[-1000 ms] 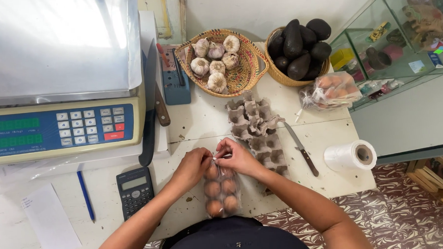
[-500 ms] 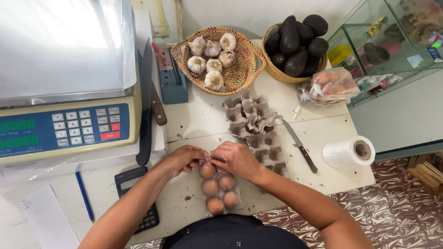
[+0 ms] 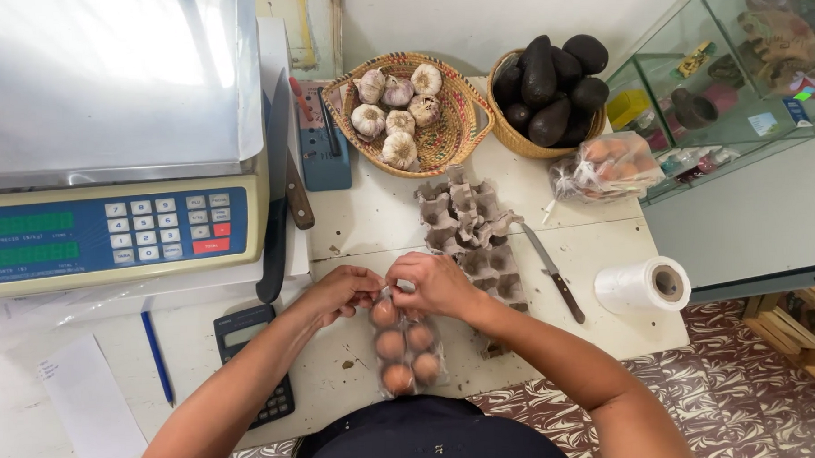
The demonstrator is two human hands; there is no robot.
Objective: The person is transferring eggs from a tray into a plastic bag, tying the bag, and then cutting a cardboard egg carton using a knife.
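The bag of eggs [image 3: 404,346] is thin, clear plastic, shiny and crinkly, and the brown eggs inside look smooth and matt. At 1 o'clock from it, the egg carton [image 3: 469,227] is rough grey paper pulp. At 12 o'clock, the garlic basket [image 3: 449,133] is woven straw. The scale [image 3: 109,230] at 10 o'clock has a shiny metal top and smooth plastic front. The table [image 3: 607,240] is white, dull and scuffed.
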